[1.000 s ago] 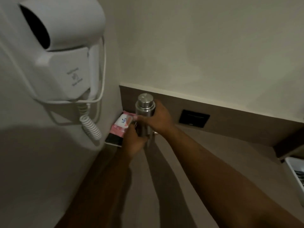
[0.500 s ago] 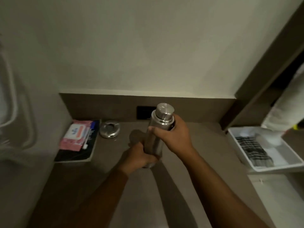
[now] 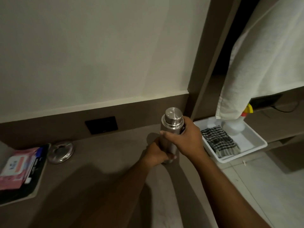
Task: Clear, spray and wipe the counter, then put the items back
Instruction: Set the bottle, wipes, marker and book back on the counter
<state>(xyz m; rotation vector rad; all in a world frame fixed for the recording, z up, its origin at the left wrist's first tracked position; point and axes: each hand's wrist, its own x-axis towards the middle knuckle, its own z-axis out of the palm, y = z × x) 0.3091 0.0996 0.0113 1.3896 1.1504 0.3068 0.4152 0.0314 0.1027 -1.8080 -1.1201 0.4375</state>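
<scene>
The flask (image 3: 171, 127) is brushed metal with a glossier cap. The dish (image 3: 60, 151) is shiny metal. The counter (image 3: 102, 186) looks smooth and matt. The tray (image 3: 250, 142) is white plastic; the towel (image 3: 263, 63) rough cloth.

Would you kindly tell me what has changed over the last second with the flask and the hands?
The steel flask travelled rightward, from beside the pink wipes pack toward the white tray. The camera turned with it. Both the left hand and right hand kept their grip. The wipes and metal dish stayed put on the counter.
</scene>
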